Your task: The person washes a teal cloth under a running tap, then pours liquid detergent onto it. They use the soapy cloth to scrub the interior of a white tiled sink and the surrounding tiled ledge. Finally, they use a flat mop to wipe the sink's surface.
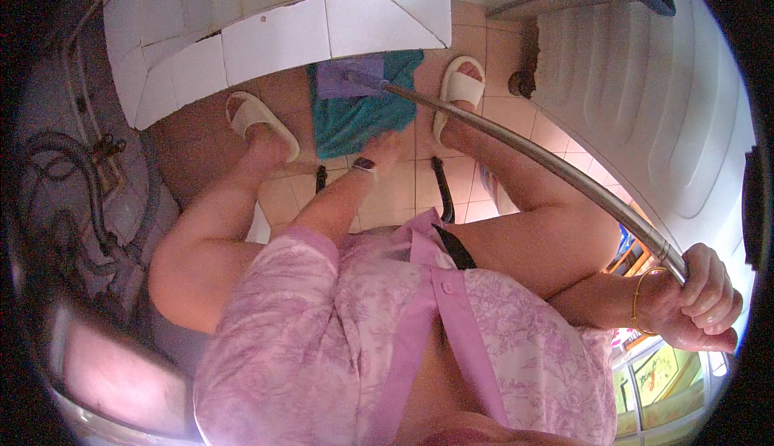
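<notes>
My right hand [704,304], with a gold bracelet at the wrist, grips the end of a metal pole [544,159]. The pole runs down to a flat purple mop head [347,80], which lies on a teal cloth [363,122] on the floor. My left hand [387,144], with a dark watch or band at the wrist, is low at the near edge of the cloth. It is blurred, and whether its fingers hold the cloth cannot be told.
A white tiled ledge [275,38] overhangs the far end of the cloth. White slippers [462,86] are on both feet, either side of it, on the tiled floor [393,198]. Hoses [97,204] and pipes are at the left; a large white ribbed panel [635,95] stands at the right.
</notes>
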A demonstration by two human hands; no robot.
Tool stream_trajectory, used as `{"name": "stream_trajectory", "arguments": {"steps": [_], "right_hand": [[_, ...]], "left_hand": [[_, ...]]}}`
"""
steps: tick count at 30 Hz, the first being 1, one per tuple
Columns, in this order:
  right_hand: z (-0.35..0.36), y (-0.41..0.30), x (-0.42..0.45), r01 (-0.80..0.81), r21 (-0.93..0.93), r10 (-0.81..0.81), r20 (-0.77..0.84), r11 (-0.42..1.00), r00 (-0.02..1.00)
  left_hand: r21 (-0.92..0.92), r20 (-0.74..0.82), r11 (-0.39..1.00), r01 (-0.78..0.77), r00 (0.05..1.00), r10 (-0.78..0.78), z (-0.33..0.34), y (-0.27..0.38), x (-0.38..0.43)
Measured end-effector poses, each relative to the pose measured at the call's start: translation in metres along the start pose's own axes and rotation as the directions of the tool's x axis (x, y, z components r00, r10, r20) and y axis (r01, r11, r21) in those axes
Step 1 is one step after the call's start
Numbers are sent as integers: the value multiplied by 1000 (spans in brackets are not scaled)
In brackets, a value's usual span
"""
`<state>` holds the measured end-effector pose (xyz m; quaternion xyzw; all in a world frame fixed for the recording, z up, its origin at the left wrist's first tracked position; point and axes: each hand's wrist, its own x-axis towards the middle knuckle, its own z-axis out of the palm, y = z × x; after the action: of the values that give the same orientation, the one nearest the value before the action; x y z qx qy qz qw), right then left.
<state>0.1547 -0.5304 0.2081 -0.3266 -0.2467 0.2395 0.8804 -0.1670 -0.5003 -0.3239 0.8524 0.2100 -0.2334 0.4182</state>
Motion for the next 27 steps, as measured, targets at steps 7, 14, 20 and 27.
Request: {"name": "stream_trajectory", "arguments": {"steps": [7,14,20,27], "right_hand": [[-12,5,8,-49,36,49,-8,998,999],[-20,2,8,-29,34,30,-28,999,999],[-19,-1,2,-26,16,27,-41,1000,999],[-21,-6,2,-14,11,14,-9,1000,1000]], "left_hand": [[127,-109,992,16,994,-2,65,-1,41],[49,-27,984,174,985,-173,2,9,52],[122,-354,991,50,935,-3,-20,13,42],[70,-13,998,9,1000,-8,-24,18,26]]}}
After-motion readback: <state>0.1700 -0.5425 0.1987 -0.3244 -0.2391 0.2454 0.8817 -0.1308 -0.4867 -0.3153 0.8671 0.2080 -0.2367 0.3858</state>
